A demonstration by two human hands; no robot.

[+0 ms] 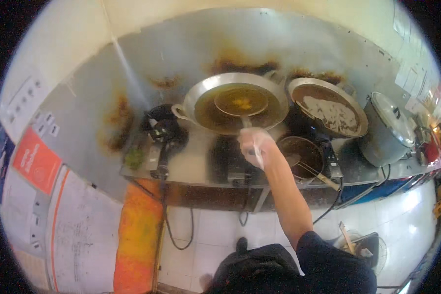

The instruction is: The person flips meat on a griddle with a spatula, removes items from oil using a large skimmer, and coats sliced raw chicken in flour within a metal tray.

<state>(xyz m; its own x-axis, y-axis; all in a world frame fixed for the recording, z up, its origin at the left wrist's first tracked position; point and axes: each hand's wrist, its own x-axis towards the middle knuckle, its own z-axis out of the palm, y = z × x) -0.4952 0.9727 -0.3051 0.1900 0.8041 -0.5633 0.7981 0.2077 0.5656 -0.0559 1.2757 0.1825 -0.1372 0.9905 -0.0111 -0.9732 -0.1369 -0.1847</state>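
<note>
My right hand, seemingly in a thin clear plastic glove, grips the handle of a round skimmer. The skimmer's head sits in the yellowish oil of a large two-handled metal wok. A small golden clump shows in the middle of the skimmer. Down at the bottom edge, a blurred patch of skin beside my dark clothing appears to be my left hand; its fingers cannot be made out.
To the right stand a second wok with pale foam on brown liquid, a lidded pot, and a dark pan with a wire-handled strainer. A black gas burner and greens are left. Hoses hang below the counter.
</note>
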